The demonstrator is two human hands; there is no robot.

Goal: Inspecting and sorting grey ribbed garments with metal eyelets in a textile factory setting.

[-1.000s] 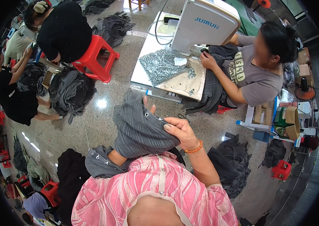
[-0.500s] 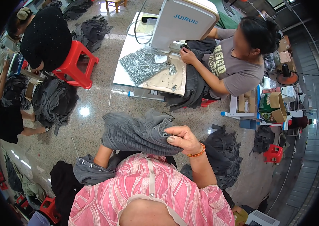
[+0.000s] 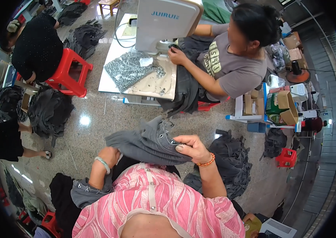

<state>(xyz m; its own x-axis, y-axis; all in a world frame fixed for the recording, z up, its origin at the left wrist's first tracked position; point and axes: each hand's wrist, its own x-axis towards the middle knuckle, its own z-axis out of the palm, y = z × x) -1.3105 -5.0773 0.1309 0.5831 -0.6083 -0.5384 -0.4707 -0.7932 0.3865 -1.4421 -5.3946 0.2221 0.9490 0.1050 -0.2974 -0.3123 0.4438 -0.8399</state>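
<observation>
A grey ribbed garment (image 3: 148,142) with a row of small metal eyelets along one edge stretches in front of my body. My right hand (image 3: 194,148), wearing an orange bead bracelet, pinches its eyelet edge between thumb and fingers. My left hand (image 3: 107,155), with a pale bangle on the wrist, is at the garment's left end with its fingers curled closed. What those fingers hold, if anything, is hidden. Another grey piece with metal fittings (image 3: 90,193) hangs around my left forearm.
Ahead, a co-worker (image 3: 235,59) sits at a white machine (image 3: 168,23) on a table with a bag of small metal parts (image 3: 126,69). Grey garment piles (image 3: 229,162) lie on the floor at right and left (image 3: 51,113). A red stool (image 3: 70,73) stands at left.
My left hand has come out from under the garment to its left end, baring the bangle. The garment hangs narrower; my right hand keeps its pinch. The view has shifted a little.
</observation>
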